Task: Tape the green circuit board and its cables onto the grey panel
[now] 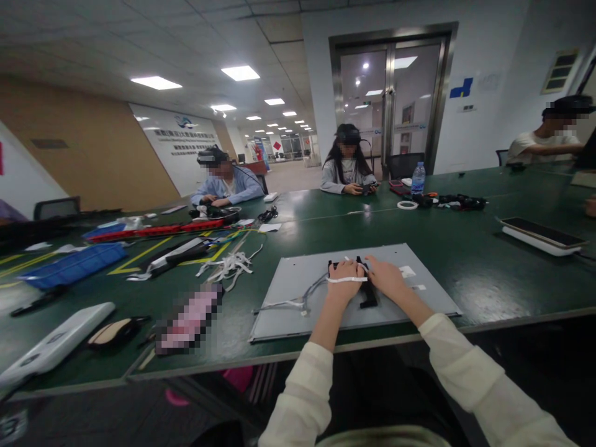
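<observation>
A flat grey panel (288,279) lies before me on the green table. Near its middle is a black frame-like part (369,298), partly covered by my hands. My left hand (345,273) is closed over its left side, fingertips hidden. A narrow white strip (347,279) runs across that hand; how it is held is unclear. At the part's upper right, my right hand (386,274) touches it with curled fingers; whatever they pinch is too small to make out. Grey cables (302,299) run left from the part over the panel.
White strips (233,266) lie in a heap left of the panel. Farther left are a blue tray (74,264), a long white device (56,341) and a computer mouse (114,332). A water bottle (418,179) and black cables (459,202) stand farther back. Other people sit around the table.
</observation>
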